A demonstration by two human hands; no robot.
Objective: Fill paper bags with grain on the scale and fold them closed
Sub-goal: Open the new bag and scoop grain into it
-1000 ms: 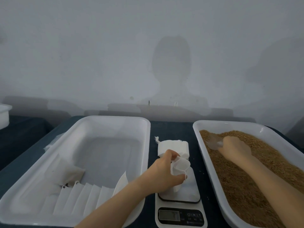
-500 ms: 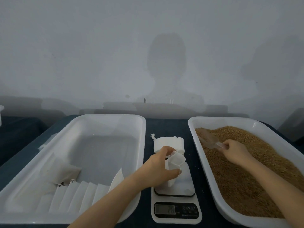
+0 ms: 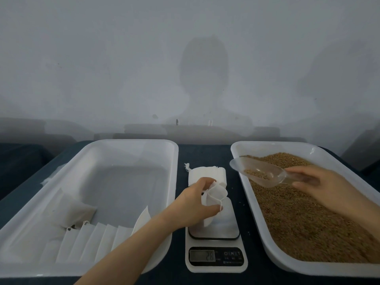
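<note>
My left hand pinches a small white paper bag by its open mouth and holds it upright on the platform of the white digital scale. My right hand grips the handle of a clear plastic scoop that carries some brown grain. The scoop hovers over the left rim of the grain tray, its tip pointing toward the bag, a short way to the bag's upper right. Brown grain fills that tray.
A large white tray on the left holds a filled bag and a row of flat white bags along its near side. A stack of empty bags lies behind the scale. A wall rises just behind the dark table.
My right hand lifted the scoop out of the grain and swung it left, over the tray's rim toward the bag. My left hand kept holding the bag on the scale.
</note>
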